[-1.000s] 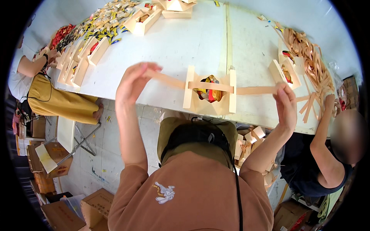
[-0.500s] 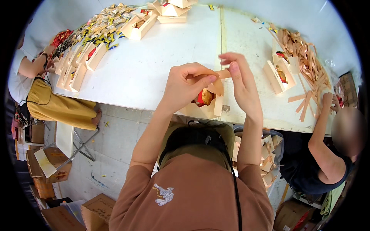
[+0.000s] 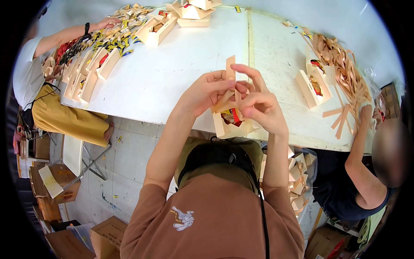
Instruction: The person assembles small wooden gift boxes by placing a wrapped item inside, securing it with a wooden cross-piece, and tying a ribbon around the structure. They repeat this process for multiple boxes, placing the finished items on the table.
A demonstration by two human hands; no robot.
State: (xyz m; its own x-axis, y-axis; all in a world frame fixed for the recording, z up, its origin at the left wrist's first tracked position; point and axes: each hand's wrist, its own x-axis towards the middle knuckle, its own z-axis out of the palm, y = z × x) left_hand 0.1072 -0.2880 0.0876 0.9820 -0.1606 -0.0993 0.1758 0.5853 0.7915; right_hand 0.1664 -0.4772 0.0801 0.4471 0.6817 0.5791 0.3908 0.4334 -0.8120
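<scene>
At the table's near edge stands a cream open-topped box [image 3: 221,126] with red and gold wrapped packets [image 3: 231,116] inside. Above it, a peach ribbon [image 3: 231,65] is looped, one end sticking up between my hands. My left hand [image 3: 206,92] pinches the ribbon between thumb and fingers. My right hand [image 3: 264,105] meets it there, index finger raised and the other fingers curled round the ribbon by the loop. Part of the box lies hidden behind my right hand and wrist.
Filled boxes [image 3: 88,86] and a heap of small packets [image 3: 125,26] lie at left, beside a seated person in yellow trousers [image 3: 64,113]. At right are two boxes [image 3: 312,93], a ribbon pile [image 3: 338,60] and another person's arm [image 3: 358,151]. A bag of boxes [image 3: 297,172] stands below.
My right hand has come down and in to meet the left at the ribbon. The ribbon end now points up, and the box has turned. The person at left has reached across to the packets.
</scene>
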